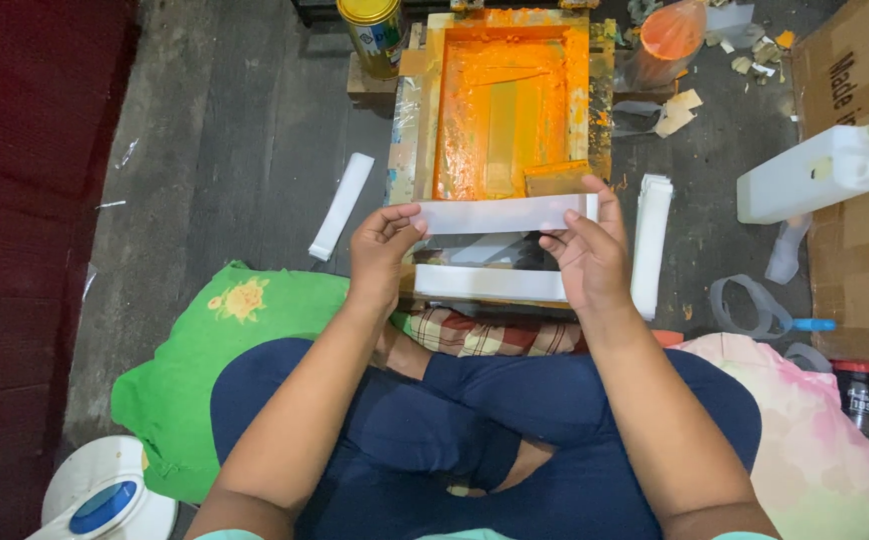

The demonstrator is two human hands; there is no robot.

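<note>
Your left hand (383,250) and right hand (587,250) each pinch one end of a white paper strip (503,214), holding it level just above the near edge of the orange-stained printing frame (508,105). Keep both grips even so the strip stays flat and square to the frame. A second white strip (490,283) lies below, and a stack of strips (651,245) sits right of your right hand. What lies under the held strip is shadowed and hard to make out
</note>
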